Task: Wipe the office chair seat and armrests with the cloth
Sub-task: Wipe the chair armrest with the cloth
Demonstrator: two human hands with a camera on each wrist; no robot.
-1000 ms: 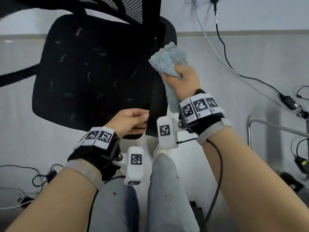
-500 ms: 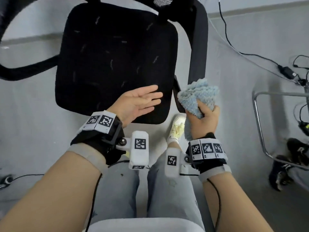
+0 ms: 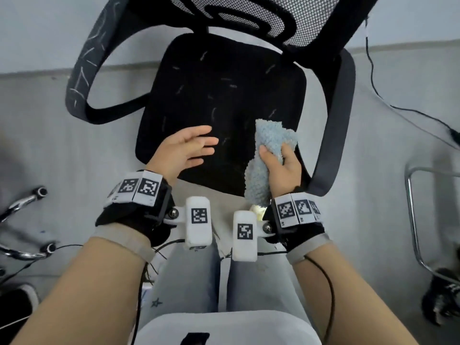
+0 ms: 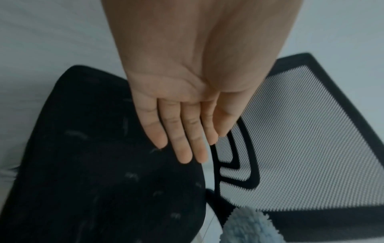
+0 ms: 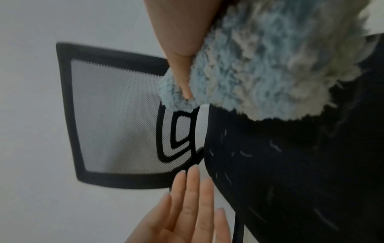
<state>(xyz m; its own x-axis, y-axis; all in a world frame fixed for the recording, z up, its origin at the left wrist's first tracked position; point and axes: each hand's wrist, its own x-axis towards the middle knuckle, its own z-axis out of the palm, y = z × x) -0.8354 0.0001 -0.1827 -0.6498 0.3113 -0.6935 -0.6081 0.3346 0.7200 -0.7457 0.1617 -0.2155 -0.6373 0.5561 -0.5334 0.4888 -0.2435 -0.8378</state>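
Note:
A black office chair faces me, its seat (image 3: 224, 95) flecked with pale lint marks. The left armrest (image 3: 82, 78) carries white streaks; the right armrest (image 3: 333, 125) looks plain black. My right hand (image 3: 278, 160) grips a fluffy light-blue cloth (image 3: 271, 143) over the seat's front right part. My left hand (image 3: 189, 150) hovers flat over the front left of the seat, fingers (image 4: 182, 136) straight and together, holding nothing. In the right wrist view the cloth (image 5: 259, 65) lies close against the seat (image 5: 290, 180).
The mesh backrest (image 3: 249, 16) rises at the far side. Cables (image 3: 398, 105) trail over the grey floor at right, by a chrome frame (image 3: 413, 220) and dark shoes (image 3: 443, 300). Chrome chair legs (image 3: 22, 205) lie at left. My knees (image 3: 189, 282) are just before the seat.
The chair has turned to face me squarely. My right hand brought the cloth from the right armrest to over the seat. My left hand let go of the seat's edge and opened flat.

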